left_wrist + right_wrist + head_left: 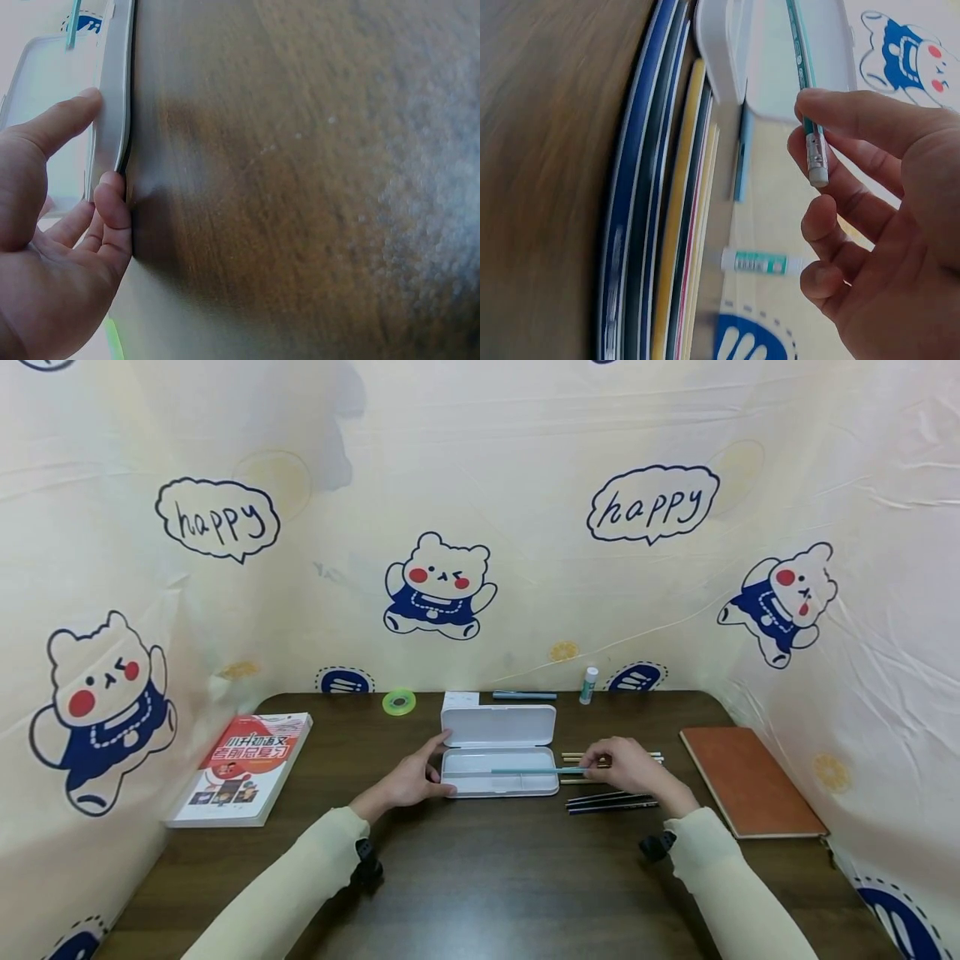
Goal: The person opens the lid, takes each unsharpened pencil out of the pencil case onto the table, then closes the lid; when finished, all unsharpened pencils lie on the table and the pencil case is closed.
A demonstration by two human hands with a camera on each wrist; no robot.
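Left hand (408,781) steadied open pencil case (498,752) mid-counter, thumb and fingers on its left end. Right hand (626,767) pinched teal pencil (534,770) over tray, not dropped yet. Several pencils (611,800) waited right of case.

A study corner at a desk, screened off for recording. Dark brown wooden worktop (480,877) wrapped on three sides by a cream cloth backdrop printed with cartoon bears and "happy" bubbles (525,510). Red-covered schoolbook (243,766) at lower left, brown notebook (750,781) at right, open white plastic pencil case (498,760) in the centre, loose pencils (611,802) beside it.
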